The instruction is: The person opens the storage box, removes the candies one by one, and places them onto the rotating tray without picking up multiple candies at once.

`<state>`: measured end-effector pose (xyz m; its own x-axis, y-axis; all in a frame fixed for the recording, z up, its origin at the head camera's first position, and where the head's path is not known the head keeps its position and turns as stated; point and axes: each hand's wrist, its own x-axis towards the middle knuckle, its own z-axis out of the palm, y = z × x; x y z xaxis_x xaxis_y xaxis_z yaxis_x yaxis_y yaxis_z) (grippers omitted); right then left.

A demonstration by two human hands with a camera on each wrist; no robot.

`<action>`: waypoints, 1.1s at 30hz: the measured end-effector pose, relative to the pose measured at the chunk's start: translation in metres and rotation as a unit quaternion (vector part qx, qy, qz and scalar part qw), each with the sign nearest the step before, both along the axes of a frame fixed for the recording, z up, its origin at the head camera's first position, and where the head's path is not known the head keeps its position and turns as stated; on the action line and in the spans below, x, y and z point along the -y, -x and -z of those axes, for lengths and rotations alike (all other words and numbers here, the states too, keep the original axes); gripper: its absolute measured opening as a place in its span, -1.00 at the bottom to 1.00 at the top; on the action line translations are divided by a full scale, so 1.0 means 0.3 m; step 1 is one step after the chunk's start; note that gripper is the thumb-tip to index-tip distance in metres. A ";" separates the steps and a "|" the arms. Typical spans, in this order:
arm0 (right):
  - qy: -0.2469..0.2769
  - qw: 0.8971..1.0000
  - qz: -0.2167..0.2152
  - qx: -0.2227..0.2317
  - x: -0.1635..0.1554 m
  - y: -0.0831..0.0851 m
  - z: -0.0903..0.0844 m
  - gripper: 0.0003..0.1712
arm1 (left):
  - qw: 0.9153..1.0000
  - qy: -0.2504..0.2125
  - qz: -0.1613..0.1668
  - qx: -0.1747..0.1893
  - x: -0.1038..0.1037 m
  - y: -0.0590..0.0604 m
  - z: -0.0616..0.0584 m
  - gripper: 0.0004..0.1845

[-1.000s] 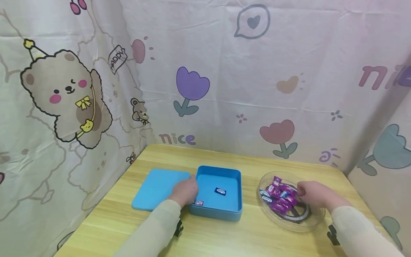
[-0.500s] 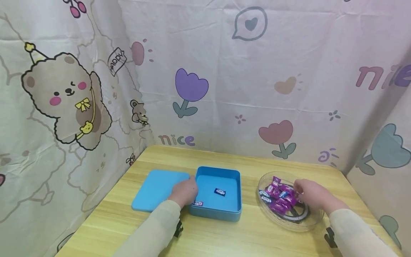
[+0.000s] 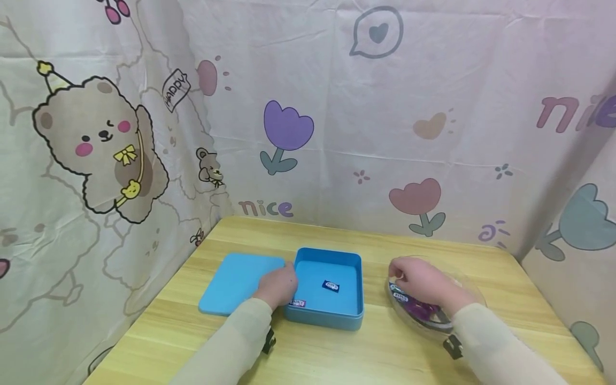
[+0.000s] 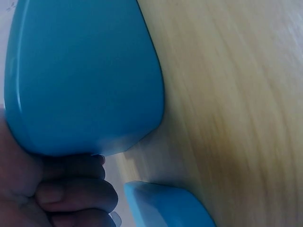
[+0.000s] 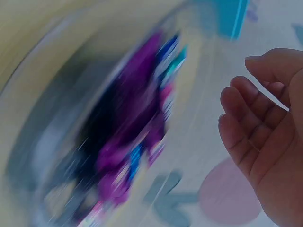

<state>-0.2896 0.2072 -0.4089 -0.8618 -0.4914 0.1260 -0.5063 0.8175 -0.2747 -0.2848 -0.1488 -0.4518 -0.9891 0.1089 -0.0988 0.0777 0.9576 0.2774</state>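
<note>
Backdrop: cartoon curtain behind wooden desk (image 3: 337,353).
Left hand (image 3: 278,286): fingers curled against box (image 3: 327,289) wall, steadying it; lid (image 3: 236,283) beside.
Right hand (image 3: 418,278): over candy dish (image 3: 469,299), near desk's right edge; fingers relaxed, no candy visible in them.

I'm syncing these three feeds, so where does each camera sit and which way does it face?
Head: worn high, facing forward and down at the table; both sleeves, left hand and right hand show.
Left wrist: beside curled fingers, facing the blue lid.
Right wrist: blurred, facing the candy dish; relaxed fingers show.
Head and left wrist views share the lid.

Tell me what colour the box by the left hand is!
Blue: the box shows best in the head view.
</note>
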 end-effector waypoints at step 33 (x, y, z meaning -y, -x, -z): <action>-0.163 0.979 -0.120 0.010 0.485 0.036 0.123 -0.58 | 1.000 0.012 0.008 0.001 0.004 0.007 0.004 -0.44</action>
<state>-0.3004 0.0616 -0.4458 -0.7168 -0.6919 -0.0864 -0.6923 0.7210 -0.0309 -0.2869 -0.1501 -0.4529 -0.9871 0.1222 -0.1039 0.0924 0.9627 0.2543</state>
